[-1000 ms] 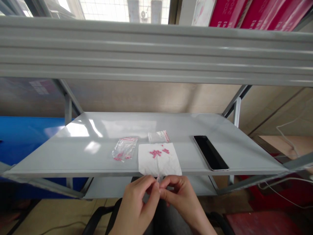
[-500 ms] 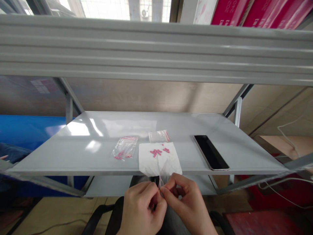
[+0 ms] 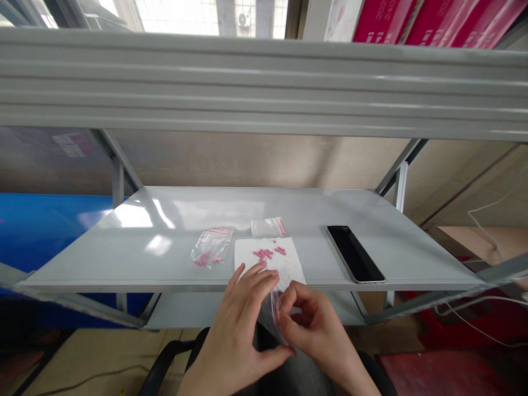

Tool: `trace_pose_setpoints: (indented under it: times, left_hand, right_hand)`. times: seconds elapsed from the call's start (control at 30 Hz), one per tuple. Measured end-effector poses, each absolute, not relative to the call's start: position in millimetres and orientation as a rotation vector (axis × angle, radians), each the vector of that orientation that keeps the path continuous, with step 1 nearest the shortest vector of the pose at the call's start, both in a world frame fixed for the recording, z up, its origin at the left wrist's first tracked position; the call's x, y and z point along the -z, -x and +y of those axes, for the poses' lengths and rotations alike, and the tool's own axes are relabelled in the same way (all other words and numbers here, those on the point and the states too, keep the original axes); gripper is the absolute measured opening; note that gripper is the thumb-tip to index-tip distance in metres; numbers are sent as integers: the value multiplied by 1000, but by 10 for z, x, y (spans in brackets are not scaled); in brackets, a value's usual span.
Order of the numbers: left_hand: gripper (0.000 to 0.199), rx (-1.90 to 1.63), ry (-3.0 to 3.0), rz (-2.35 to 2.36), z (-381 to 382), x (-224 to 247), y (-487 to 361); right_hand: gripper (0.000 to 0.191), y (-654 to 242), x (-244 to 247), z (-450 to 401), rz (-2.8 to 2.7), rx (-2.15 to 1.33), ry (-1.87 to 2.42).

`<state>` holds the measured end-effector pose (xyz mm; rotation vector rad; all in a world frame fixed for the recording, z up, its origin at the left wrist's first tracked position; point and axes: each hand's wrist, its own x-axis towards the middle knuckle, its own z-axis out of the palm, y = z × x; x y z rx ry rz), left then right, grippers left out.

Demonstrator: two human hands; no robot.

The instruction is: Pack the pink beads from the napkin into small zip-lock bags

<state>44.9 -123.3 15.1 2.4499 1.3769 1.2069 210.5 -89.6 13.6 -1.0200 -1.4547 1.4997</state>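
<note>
My right hand [image 3: 307,319] pinches a clear zip bag [image 3: 270,314] by its red-striped edge, just in front of the shelf's front edge. My left hand [image 3: 243,324] is open, its fingers spread around the bag's left side, the thumb reaching below it. On the shelf beyond lies a white paper sheet [image 3: 243,254], partly covered by my left fingertips. Small pink tablets [image 3: 263,254] are clustered on the paper. Left of it rests a clear zip bag holding several pink tablets [image 3: 202,261]. Behind the paper lies another small clear zip bag [image 3: 266,227].
A black phone [image 3: 355,256] lies on the grey shelf [image 3: 124,242] to the right. A ridged metal beam [image 3: 264,82] crosses above, with red binders [image 3: 437,22] over it at the right. A chair armrest [image 3: 165,363] is below left.
My left hand has let go of its pinch and spread its fingers forward over the paper's near edge. The right hand still holds the bag, now turned more into view.
</note>
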Motion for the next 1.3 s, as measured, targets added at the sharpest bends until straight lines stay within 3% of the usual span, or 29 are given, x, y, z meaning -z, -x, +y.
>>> trace_pose_setpoints:
  times: [0.13,0.3,0.47,0.63,0.87,1.13,1.3]
  left_hand:
    - [58,-1221,-2375,1355,-1194,-58,-493]
    - [67,-1204,-2178,1331,-1188,-16,-515]
    - [58,-1225,-2047,1266,-1108,-12,-483]
    - [50,-1221,-1863,1135,-1049,-35,-419]
    - [41,-1036,-1448,1114,-1002,81,-330]
    - [51,-1154,-1246,1102,-996,282,-365]
    - [44,-1288,-1145,1056,-1000,381,-372]
  right_hand:
    - [30,-2115,-84,-874,-1371,-1527,1015]
    - [27,-2137,-68,-885,-1397,-1517,948]
    - [10,-2193,-48,-869,-1670,-1312,878]
    - [32,-2265,-114,-880,-2045,-1144,751]
    - [21,-2268,-112,-831,-2168,-950,882]
    - [23,-2184,-46,-777,-2199,-879,929]
    - [24,-2200,-46,-770,-2093,-931,844]
